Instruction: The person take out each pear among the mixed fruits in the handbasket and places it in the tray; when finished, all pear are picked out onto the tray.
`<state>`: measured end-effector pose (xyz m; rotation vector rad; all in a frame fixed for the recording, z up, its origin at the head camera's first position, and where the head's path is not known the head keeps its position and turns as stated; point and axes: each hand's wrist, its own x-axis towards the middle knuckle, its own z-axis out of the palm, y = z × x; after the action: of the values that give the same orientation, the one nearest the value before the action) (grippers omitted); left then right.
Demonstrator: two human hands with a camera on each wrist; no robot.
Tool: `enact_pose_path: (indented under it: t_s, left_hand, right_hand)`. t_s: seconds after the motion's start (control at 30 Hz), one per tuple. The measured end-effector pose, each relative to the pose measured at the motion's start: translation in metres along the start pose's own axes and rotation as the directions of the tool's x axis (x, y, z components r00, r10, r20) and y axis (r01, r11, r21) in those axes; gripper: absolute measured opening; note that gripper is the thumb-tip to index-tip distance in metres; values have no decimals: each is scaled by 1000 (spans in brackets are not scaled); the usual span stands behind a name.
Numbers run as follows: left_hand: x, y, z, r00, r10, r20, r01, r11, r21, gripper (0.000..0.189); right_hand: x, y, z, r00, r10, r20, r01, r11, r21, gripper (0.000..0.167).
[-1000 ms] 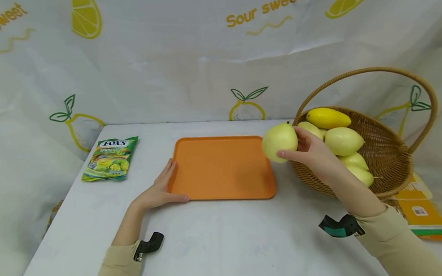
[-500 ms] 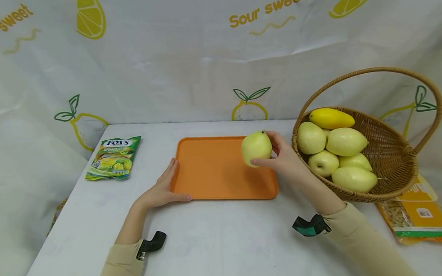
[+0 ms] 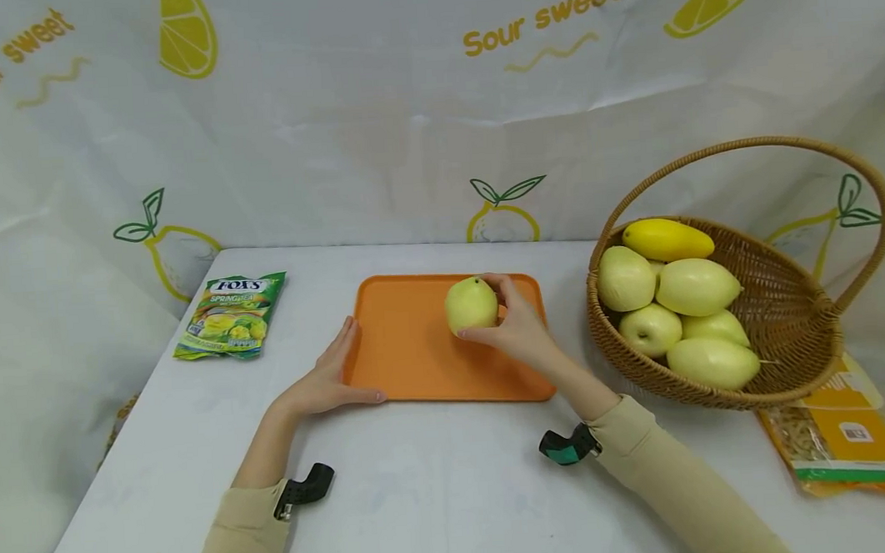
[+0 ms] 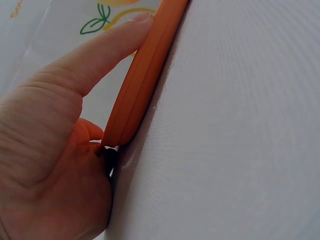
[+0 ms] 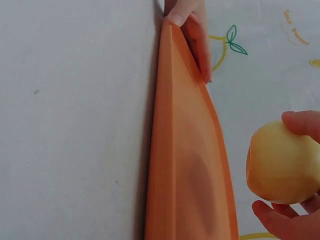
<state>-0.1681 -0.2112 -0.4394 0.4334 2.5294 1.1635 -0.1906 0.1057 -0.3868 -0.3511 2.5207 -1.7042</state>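
My right hand (image 3: 516,323) holds a round, pale yellow-green pear (image 3: 471,305) over the right part of an orange tray (image 3: 416,345). In the right wrist view, the thumb and fingers are around the pear (image 5: 280,162), whose flattened end faces left, with the tray (image 5: 190,150) beside it. My left hand (image 3: 324,383) rests at the tray's near left corner, fingers straight along the left side and thumb on the front rim. The left wrist view shows the left hand (image 4: 55,115) with its thumb extended against the tray's rim (image 4: 142,75).
A wicker basket (image 3: 798,333) with a tall handle stands on the right, holding several pale green fruits (image 3: 698,286) and a yellow elongated fruit (image 3: 667,239). Beside it lies an orange package (image 3: 849,435). A green Fox's candy bag (image 3: 230,317) is at the back left.
My right hand has carried the pear leftward from the front of the basket to over the tray, and slightly lower in view. The left hand has stayed at the tray's corner.
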Motion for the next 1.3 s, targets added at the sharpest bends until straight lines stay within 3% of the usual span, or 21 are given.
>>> enact_pose_path:
  t_s: [0.27, 0.6, 0.97, 1.3]
  left_hand:
    - [-2, -1, 0, 1000, -16, 3, 16, 1000, -2, 127]
    - [-3, 0, 0, 999, -40, 6, 40, 999, 9, 128]
    - [-2, 1, 1, 1000, -24, 9, 24, 1000, 16, 126]
    - [-1, 1, 2, 1000, -18, 7, 17, 1000, 19, 125]
  right_hand:
    - [15, 6, 19, 998, -66, -21, 63, 994, -91, 82]
    - [31, 4, 41, 999, -43, 19, 43, 998, -36, 83]
    - [48, 5, 63, 998, -63, 18, 63, 998, -22, 82]
    - [57, 2, 78, 999, 17, 28, -14, 997, -75, 84]
